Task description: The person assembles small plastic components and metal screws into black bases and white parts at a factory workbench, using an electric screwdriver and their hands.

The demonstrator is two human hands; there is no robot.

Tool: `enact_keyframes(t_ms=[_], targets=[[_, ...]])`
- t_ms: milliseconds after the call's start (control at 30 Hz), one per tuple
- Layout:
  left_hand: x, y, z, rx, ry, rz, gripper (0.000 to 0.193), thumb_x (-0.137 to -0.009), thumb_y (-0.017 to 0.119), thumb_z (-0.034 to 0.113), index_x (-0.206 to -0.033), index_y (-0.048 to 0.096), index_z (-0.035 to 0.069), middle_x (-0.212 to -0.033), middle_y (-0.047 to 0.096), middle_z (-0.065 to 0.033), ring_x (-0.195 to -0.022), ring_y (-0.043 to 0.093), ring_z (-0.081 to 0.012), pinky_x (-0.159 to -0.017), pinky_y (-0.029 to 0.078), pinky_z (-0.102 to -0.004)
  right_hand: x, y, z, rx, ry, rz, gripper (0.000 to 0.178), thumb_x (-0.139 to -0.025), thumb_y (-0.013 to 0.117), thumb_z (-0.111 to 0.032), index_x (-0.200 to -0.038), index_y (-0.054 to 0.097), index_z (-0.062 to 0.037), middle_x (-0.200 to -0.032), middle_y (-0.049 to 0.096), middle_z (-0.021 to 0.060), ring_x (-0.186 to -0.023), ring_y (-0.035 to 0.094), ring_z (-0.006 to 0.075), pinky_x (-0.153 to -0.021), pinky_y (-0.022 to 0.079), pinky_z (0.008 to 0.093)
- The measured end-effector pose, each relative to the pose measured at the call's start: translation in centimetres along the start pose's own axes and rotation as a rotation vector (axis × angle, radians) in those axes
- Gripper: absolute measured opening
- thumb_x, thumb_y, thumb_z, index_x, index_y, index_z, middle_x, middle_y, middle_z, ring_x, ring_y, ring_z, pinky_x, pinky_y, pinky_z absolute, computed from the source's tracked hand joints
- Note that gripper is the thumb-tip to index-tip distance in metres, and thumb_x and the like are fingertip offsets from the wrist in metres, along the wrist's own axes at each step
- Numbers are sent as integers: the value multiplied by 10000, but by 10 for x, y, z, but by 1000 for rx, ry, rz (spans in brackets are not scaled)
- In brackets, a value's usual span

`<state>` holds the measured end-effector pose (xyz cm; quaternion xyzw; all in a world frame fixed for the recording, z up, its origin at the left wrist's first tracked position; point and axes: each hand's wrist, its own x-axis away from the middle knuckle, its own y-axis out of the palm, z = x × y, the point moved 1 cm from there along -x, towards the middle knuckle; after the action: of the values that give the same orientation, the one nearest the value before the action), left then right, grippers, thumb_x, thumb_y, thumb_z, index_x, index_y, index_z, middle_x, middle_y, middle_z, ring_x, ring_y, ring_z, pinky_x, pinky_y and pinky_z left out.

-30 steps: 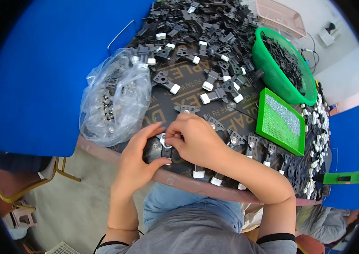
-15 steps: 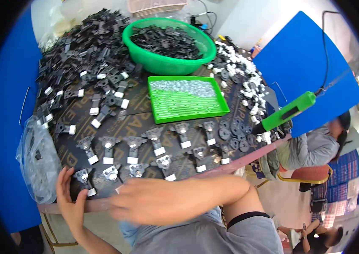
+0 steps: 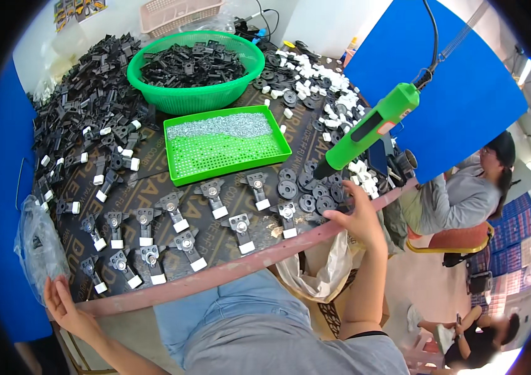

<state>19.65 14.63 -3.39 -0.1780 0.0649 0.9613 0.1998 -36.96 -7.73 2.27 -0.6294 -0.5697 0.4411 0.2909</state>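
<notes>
My left hand [image 3: 70, 310] rests at the table's near left edge, fingers stretched and empty, against a clear plastic bag [image 3: 37, 240]. At the right edge my right hand [image 3: 362, 220] is open, thumb and fingers apart, beside a group of black discs [image 3: 325, 204]. Just above it a green electric screwdriver [image 3: 365, 134] hangs tip down from a coiled spring and cable. Two rows of black brackets [image 3: 186, 242] with white end blocks and metal screws lie along the near side of the table.
A green tray [image 3: 215, 173] of small silvery screws sits mid-table. Behind it stands a green basket [image 3: 197, 100] of black parts. Loose black parts [image 3: 90, 94] heap at the left, white blocks [image 3: 340, 84] at the right. Blue panels [image 3: 447, 81] flank the table; a person [image 3: 465, 200] sits beyond.
My right hand has swung from the near left, over the bracket row, to the right edge by the discs. My left hand has left the nearest bracket. The view has shifted.
</notes>
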Motion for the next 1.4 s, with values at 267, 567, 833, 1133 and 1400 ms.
enact_keyframes(t_ms=[267,567,833,1133,1400], targets=[[16,24,53,-76,173,31,299,-990,574,44,-1280,553,-27,-1165,636,-127,-1073,621,-188,-989,485,-302,-4,25,-19,-15,-62,5,596,-681,877,-215,-1215,625,-129,-1168,560,152,-1116,532,355,-962,446,418],[119,155,138,439,40,-747,243,-852,741,134,-966,575,-3,-938,670,-148,-849,648,-220,-778,525,-319,-5,31,-8,-105,-97,125,246,-764,745,5,-980,637,-42,-994,612,119,-926,610,308,-836,491,379],[221,241,140,602,-1008,-1611,370,-996,556,138,-1338,497,10,-1255,590,-146,-1181,602,-283,-1004,493,-394,-7,30,8,-393,-31,350,175,-778,696,100,-888,607,-3,-949,636,63,-871,622,193,-791,489,286],[246,291,136,1068,-1695,-1116,554,-1065,338,448,-1450,384,52,-1403,487,-92,-1305,479,-242,-1122,366,-477,42,-2,-75,-641,-259,62,211,-770,741,54,-940,641,-21,-1043,670,142,-982,635,219,-829,515,328],[225,270,132,681,-1399,-1086,341,-1066,438,346,-1232,540,66,-1105,565,-51,-899,540,-141,-784,478,-328,51,19,-70,-1323,-18,-119,188,-960,508,81,-1129,458,17,-1172,636,234,-1090,653,296,-922,561,356]])
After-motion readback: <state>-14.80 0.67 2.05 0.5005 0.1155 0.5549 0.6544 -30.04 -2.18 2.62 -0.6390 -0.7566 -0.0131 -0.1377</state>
